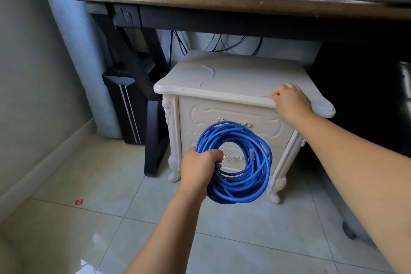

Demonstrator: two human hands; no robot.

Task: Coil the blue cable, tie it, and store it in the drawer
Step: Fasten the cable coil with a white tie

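the coiling looks done: the blue cable (235,163) hangs as a round bundle of loops in my left hand (199,168), in front of the two closed drawers of the white nightstand (235,78). my left fist is wrapped tight around the loops on their left side, thumb over the top, and one plug end dangles inside the ring. so i judge i'm at the tying step. my right hand (290,101) is up on the front right edge of the nightstand top, fingers curled down narrow onto it, reaching for what seems to be a thin pale tie lying there; it blends into the surface, and i can't tell if i've actually pinched it or am only touching the top. a second pale strip (208,74) curves across the top further back. next i'd need to bring a tie down to the bundle and cinch it while the left hand keeps the loops from springing apart. the upper drawer (231,118) has to be opened afterwards.
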